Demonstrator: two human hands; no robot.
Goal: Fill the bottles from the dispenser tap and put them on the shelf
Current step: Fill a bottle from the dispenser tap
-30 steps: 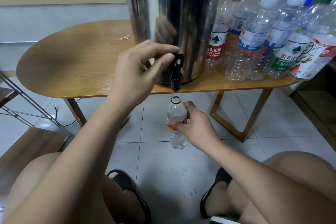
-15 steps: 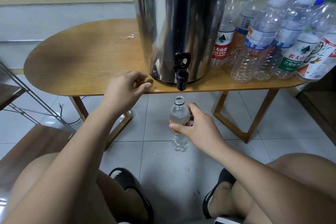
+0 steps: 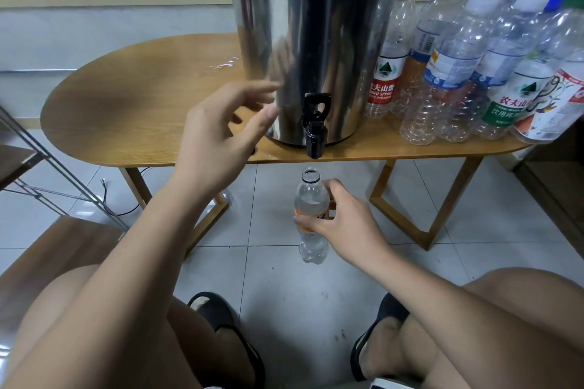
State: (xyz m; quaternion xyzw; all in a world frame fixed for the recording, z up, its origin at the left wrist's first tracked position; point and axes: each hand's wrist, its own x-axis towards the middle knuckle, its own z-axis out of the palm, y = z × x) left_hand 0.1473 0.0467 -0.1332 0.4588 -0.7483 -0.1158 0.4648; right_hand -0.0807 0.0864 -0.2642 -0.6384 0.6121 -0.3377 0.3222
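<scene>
Right hand (image 3: 344,224) round bottle (image 3: 310,199) below tap (image 3: 314,139)

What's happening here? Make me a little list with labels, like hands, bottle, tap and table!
Left hand: open, in the air beside the tap, not touching it
Right hand: grips the bottle round its middle
Bottle: upright, no cap, mouth just below the tap's spout, looks nearly full
Tap: black, on the steel dispenser; no water seen running
Table: wooden, holds the dispenser and a crowd of capped bottles on the right
</scene>
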